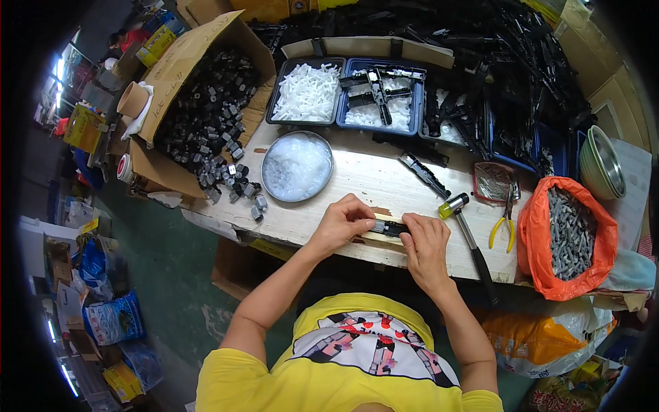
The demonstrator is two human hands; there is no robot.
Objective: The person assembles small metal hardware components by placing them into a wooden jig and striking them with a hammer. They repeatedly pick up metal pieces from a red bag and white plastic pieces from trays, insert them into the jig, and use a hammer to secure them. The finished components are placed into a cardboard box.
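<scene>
At the front of the workbench, a small black mechanical part point(390, 229) with a grey metal piece at its left end lies in a pale wooden strip or holder. My left hand point(339, 225) is closed at the grey end, thumb and forefinger pinching it. My right hand point(427, 242) is closed over the other end, with its fingertips pressed on the black part. A hammer point(465, 224) with a yellow-green head and black grip lies just right of my right hand. Beyond both hands, a longer black metal assembly point(424, 174) lies on the bench.
Left stand a cardboard box point(165, 89) spilling metal blocks and a round dish point(298, 165) of whitish translucent stuff. Trays of white pieces point(307, 96) and black assemblies point(542, 69) fill the back. Right are yellow-handled pliers point(506, 223) and an orange bag point(535, 254) of grey metal parts.
</scene>
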